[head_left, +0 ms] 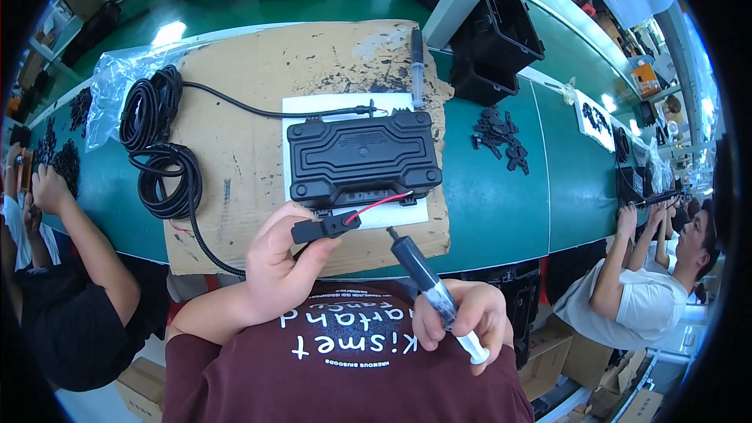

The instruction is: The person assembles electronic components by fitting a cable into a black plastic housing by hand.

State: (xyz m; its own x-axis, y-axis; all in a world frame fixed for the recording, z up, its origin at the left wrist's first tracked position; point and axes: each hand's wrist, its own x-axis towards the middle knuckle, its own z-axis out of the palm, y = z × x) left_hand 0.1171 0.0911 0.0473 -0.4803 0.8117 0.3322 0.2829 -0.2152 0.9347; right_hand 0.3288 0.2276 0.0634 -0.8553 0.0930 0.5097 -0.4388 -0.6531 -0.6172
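Note:
My left hand [280,261] pinches a small black plastic connector housing [319,228] between thumb and fingers, near the front edge of the cardboard. A red wire [384,201] sticks out of the housing and curves up to the right. In my right hand [470,315] is a syringe [415,261] filled with something black, its white plunger end by my fingers. The syringe's nozzle points up and left, a short gap away from the housing. Just beyond lies a closed black plastic case [362,155] on a white sheet [294,106].
Coils of black corrugated cable [149,113] lie left on the cardboard [235,55]. A second syringe [417,70] rests at its far right. Small black parts [501,137] are heaped on the green table [501,211]. Black bins [501,39] stand beyond. Co-workers sit on both sides.

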